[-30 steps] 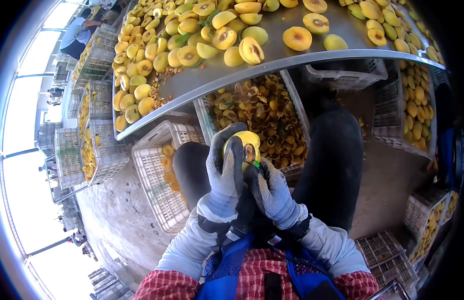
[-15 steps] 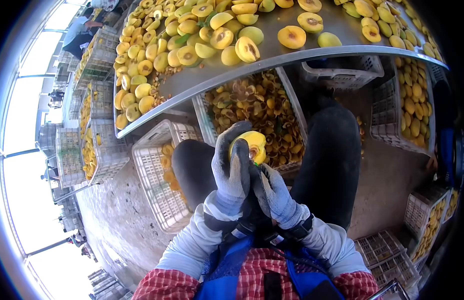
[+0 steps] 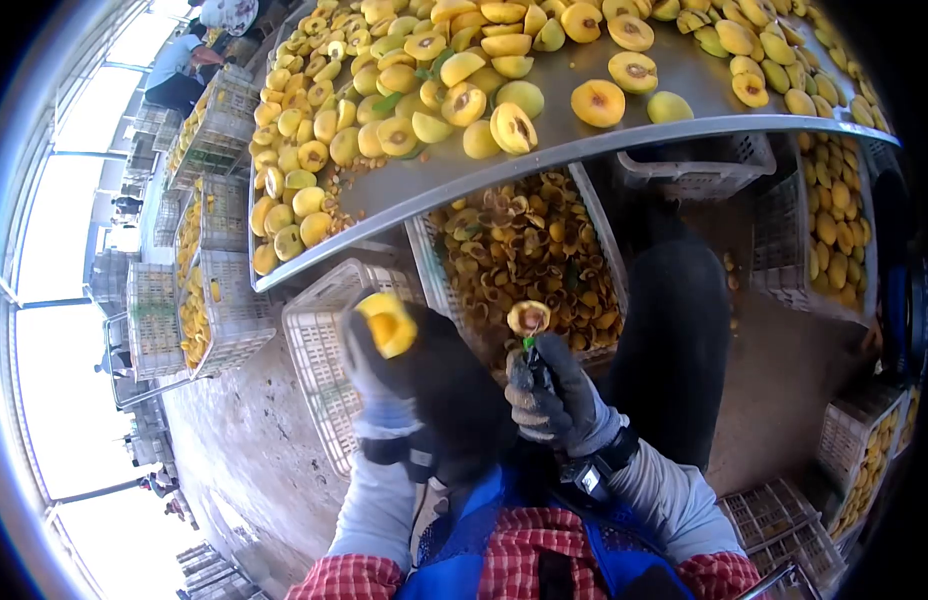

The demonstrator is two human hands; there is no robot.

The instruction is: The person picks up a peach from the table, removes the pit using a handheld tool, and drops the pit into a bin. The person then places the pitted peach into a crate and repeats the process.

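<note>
Spreading above both hands, a steel table (image 3: 584,125) carries cut yellow fruit. Below it, the gloved left hand (image 3: 379,375) grips a fruit half (image 3: 388,322), apart from the gloved right hand (image 3: 554,400), which is closed around a small tool (image 3: 532,360) with a scooped-out pit (image 3: 529,318) on its tip, over a crate of scraps (image 3: 544,250).

A curved metal table (image 3: 544,150) stood at the far side. Many yellow fruit halves (image 3: 384,110) and some loose pits (image 3: 336,212) lay directly on it.

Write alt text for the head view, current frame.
Gloved left hand holds a pitted yellow fruit half; gloved right hand holds a small tool with the cut-out pit piece on its tip, above a crate of scraps under a fruit-covered metal table.
</note>
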